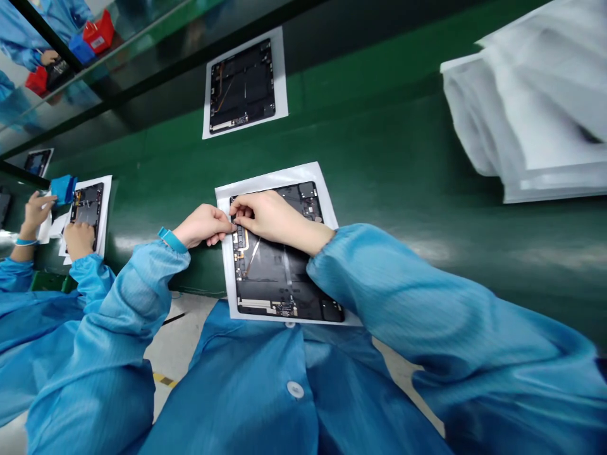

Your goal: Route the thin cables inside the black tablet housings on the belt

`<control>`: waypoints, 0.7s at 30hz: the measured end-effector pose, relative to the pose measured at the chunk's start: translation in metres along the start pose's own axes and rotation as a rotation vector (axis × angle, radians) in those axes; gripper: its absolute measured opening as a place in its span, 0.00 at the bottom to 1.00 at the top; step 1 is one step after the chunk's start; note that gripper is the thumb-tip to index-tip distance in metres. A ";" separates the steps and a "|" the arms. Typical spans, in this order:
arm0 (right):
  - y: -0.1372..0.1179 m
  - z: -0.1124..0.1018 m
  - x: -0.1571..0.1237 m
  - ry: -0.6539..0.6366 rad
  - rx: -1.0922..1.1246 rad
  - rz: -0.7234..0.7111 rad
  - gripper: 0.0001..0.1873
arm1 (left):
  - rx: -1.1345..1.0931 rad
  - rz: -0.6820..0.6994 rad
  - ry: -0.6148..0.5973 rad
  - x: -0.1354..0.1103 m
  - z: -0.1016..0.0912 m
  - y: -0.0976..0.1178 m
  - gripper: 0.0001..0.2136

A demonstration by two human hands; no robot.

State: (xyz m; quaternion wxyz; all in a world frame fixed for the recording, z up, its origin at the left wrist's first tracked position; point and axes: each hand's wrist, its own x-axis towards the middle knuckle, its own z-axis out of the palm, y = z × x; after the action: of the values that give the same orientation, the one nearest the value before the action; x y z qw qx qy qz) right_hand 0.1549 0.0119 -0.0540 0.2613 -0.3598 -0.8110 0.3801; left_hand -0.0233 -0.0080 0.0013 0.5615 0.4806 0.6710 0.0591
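Note:
An opened tablet (270, 278) with black innards and thin flex cables lies on a white foam sheet (229, 278) at the front edge of the green bench. At its upper left edge, my left hand (203, 226) is closed in a pinch, fingertips against the rim. Just beside it, my right hand (268, 216) reaches over the tablet, thumb and forefinger pinched at the same corner. Whatever either pinch holds is too small or hidden to make out. The right hand and wrist cover part of the tablet's upper half.
Beyond, a second opened tablet (244, 85) lies on its own white sheet. A stack of white foam sheets (535, 126) sits at the right. On the left, a co-worker's hands (79, 240) are at another tablet (88, 205). A dark shelf frame (156, 88) runs along the back.

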 end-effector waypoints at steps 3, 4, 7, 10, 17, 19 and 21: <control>0.000 0.000 -0.002 0.007 -0.012 -0.008 0.12 | 0.018 0.006 0.013 0.001 0.000 0.000 0.16; 0.000 0.000 -0.004 0.013 -0.030 -0.022 0.12 | 0.039 0.013 0.022 0.000 0.001 0.001 0.15; 0.001 -0.002 -0.014 0.031 -0.131 -0.128 0.11 | 0.163 0.090 0.090 -0.005 0.003 0.002 0.11; 0.001 -0.006 -0.026 0.013 -0.249 -0.238 0.14 | 0.378 0.251 0.190 -0.008 0.004 0.006 0.05; -0.002 -0.020 -0.035 -0.090 -0.473 -0.212 0.17 | 0.825 0.422 0.192 -0.003 0.002 0.024 0.05; -0.002 -0.023 -0.035 -0.101 -0.485 -0.213 0.16 | 0.870 0.437 0.154 0.002 0.000 0.029 0.05; -0.001 -0.026 -0.035 -0.097 -0.485 -0.209 0.16 | 0.880 0.459 0.101 0.007 -0.002 0.033 0.06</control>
State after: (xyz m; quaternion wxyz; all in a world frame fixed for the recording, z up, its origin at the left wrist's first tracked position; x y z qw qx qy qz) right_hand 0.1938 -0.0048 -0.0441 0.1658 -0.3077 -0.9227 0.1624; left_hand -0.0055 0.0159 0.0173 0.2450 0.8039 0.5354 -0.0843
